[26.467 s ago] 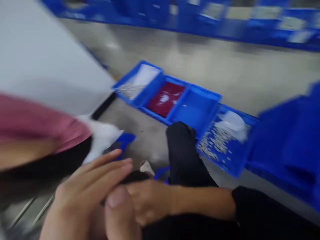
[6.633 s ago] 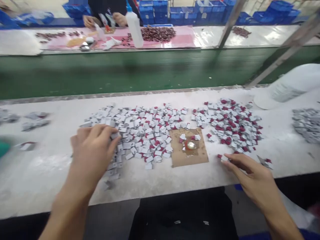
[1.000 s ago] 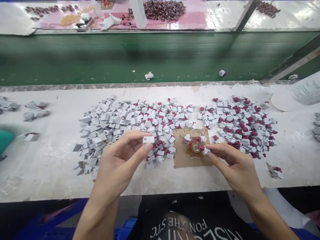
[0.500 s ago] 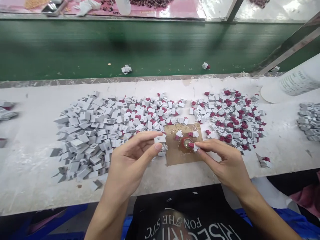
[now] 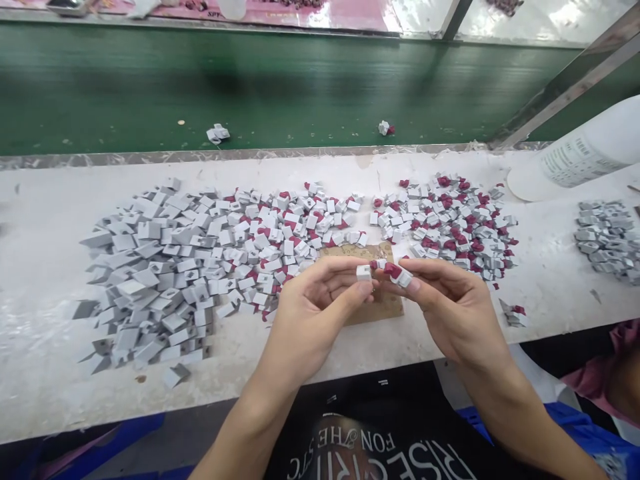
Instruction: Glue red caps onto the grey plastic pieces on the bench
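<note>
Between thumb and fingers, my left hand (image 5: 315, 310) pinches a small light-grey plastic block (image 5: 364, 273) with a notch in it. My right hand (image 5: 450, 303) grips a small grey-white piece with a dark-red part (image 5: 399, 274) on its end, the red end turned toward the left hand's block. The two pieces are close together; a small gap shows between them. Both hands hover over a brown cardboard square (image 5: 380, 313), which they partly hide. Behind them another red-and-white piece shows in part on the card.
A large pile of grey blocks (image 5: 150, 280) spreads on the left of the white table (image 5: 45, 373). Red-and-grey pieces (image 5: 455, 227) are heaped at right. Farther right are a white bottle (image 5: 575, 157) and more grey parts (image 5: 607, 240). A green belt (image 5: 300, 87) runs behind.
My left hand has moved right with its block, nearer to the right hand. My right hand has lifted its red-tipped piece off the card. The view has shifted slightly.
</note>
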Available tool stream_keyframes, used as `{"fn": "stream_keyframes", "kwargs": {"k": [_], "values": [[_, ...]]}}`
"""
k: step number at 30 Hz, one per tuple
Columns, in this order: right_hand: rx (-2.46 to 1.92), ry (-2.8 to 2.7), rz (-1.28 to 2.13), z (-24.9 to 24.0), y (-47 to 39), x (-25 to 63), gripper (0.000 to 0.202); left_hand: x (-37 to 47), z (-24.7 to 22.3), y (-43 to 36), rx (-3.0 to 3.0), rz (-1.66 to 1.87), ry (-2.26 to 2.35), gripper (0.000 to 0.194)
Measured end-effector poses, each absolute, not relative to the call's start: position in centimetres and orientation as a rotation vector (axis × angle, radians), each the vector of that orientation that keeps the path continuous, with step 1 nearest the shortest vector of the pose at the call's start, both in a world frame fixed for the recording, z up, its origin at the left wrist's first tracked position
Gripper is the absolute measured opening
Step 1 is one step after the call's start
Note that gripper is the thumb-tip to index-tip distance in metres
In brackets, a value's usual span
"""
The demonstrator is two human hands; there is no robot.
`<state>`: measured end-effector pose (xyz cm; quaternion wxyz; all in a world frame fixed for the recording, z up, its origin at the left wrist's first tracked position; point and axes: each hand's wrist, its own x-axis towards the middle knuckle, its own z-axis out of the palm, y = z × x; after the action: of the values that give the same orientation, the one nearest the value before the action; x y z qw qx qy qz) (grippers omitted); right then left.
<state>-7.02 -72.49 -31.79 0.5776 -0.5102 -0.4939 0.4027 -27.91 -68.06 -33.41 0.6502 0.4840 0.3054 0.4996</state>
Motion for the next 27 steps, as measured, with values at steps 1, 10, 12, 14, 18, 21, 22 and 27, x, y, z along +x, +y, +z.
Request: {"fn": "stream_keyframes", "kwargs": {"k": [1,10,12,14,18,21,22,27], "values": [[-1.198,-1.162,0.949,-31.8,-72.4,-7.1,0.028,-27.7,-33.3,-68.0,1.104,1.117,0.688,0.019],[-1.203,-1.161,0.940,-31.4,-72.4,-7.9,0.021,-27.6,-33.7,-67.5,1.100,1.091,0.653,0.017],[-1.224,-1.223,0.940,-30.9,-72.4,-7.9,0.017,-27.7,-33.7,-67.5,1.094,1.062,0.644,0.018],[-1.236,-1.308,0.952,-30.5,-72.3,-7.9,0.013,-27.9,-33.5,-67.4,1.114,1.022,0.641,0.018],[-1.198,-1.372,1.046,-29.2,-71.6,-7.7,0.013,-28.8,-32.4,-66.9,1.227,0.997,0.666,0.010],[-1.272,-1.533,1.062,-27.1,-69.6,-7.5,0.023,-29.9,-30.6,-65.7,1.381,0.987,0.733,0.011],[-1.352,-1.636,1.019,-26.2,-68.3,-7.5,0.027,-30.3,-29.9,-65.0,1.447,0.996,0.782,0.013],[-1.682,-1.787,0.497,-22.0,-56.6,-8.6,0.042,-31.3,-26.7,-59.2,1.702,1.177,1.215,0.014]]}}
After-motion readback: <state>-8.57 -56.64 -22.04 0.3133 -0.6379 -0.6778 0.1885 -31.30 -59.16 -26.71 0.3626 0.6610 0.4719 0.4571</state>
